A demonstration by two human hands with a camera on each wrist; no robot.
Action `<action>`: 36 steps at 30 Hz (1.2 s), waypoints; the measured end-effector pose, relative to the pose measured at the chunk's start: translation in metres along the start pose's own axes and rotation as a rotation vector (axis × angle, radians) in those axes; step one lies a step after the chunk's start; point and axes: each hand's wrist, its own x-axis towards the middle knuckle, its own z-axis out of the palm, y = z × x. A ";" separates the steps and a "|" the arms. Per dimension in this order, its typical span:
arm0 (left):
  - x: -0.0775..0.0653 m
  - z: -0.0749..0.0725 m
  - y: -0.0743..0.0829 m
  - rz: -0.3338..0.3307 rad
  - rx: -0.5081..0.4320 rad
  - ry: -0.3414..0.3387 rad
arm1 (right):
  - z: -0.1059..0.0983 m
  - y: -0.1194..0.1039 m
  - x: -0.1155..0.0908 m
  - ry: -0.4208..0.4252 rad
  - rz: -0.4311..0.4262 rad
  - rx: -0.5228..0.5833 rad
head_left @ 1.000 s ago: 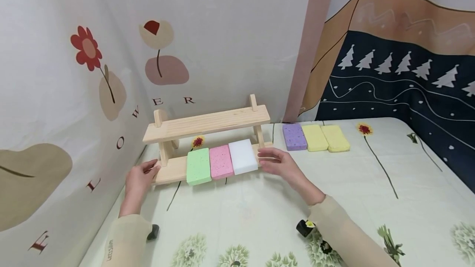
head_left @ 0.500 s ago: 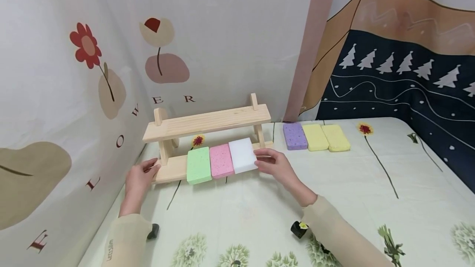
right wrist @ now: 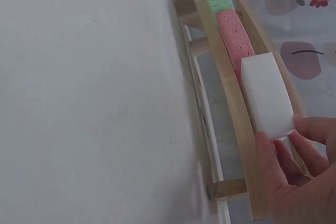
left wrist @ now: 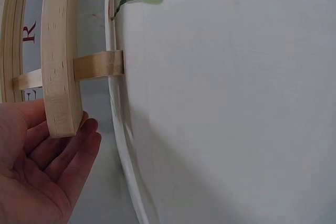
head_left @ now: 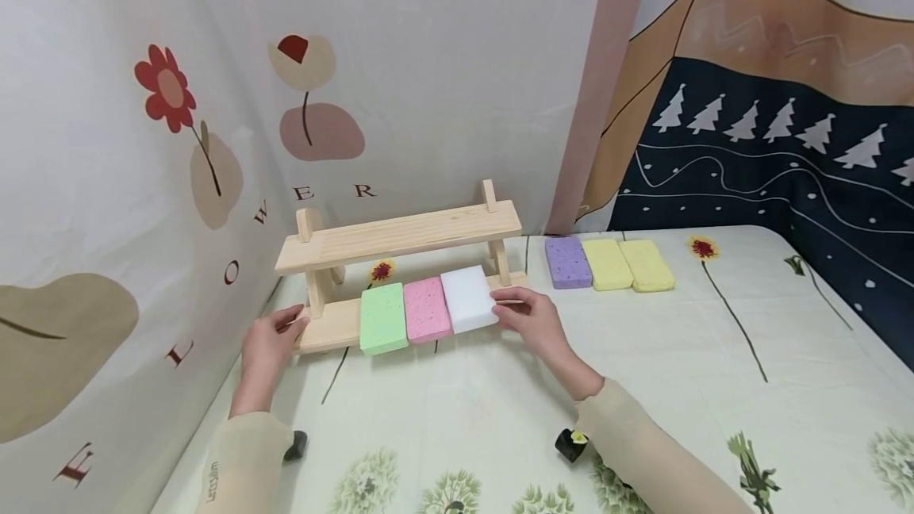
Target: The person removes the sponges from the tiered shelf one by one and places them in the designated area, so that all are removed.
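Observation:
My left hand (head_left: 266, 346) grips the left end of the lower board of a two-tier wooden shelf (head_left: 407, 232), thumb above; its fingers curl around the board end in the left wrist view. On the lower board lie a green sponge (head_left: 382, 317), a pink sponge (head_left: 427, 308) and a white sponge (head_left: 467, 298), side by side and overhanging the front edge. My right hand (head_left: 535, 325) pinches the right end of the white sponge, with thumb and fingertips at its corners in the right wrist view (right wrist: 266, 95).
Right of the shelf, a purple sponge (head_left: 568, 262) and two yellow sponges (head_left: 607, 265) lie in a row on the flower-print tablecloth (head_left: 457, 411). Printed curtains hang close behind and along the left. The shelf's upper board stands over the back of the lower one.
My right hand has moved left from the shelf's right end onto the end of the white sponge. That sponge has barely shifted. The left hand stays on the shelf.

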 end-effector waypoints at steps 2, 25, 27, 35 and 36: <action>0.000 0.000 0.000 -0.001 -0.002 -0.003 | -0.001 -0.001 -0.001 0.012 0.001 0.006; -0.002 0.000 0.002 -0.021 -0.004 -0.006 | -0.030 -0.007 -0.014 0.027 0.011 -0.002; -0.002 -0.001 0.002 -0.024 -0.003 -0.007 | -0.034 -0.008 -0.016 0.022 0.011 -0.009; -0.003 0.000 0.002 -0.026 -0.004 0.002 | -0.050 -0.010 -0.024 0.003 0.056 -0.010; -0.002 0.001 0.002 -0.025 -0.003 0.005 | -0.052 -0.010 -0.025 0.003 0.062 -0.011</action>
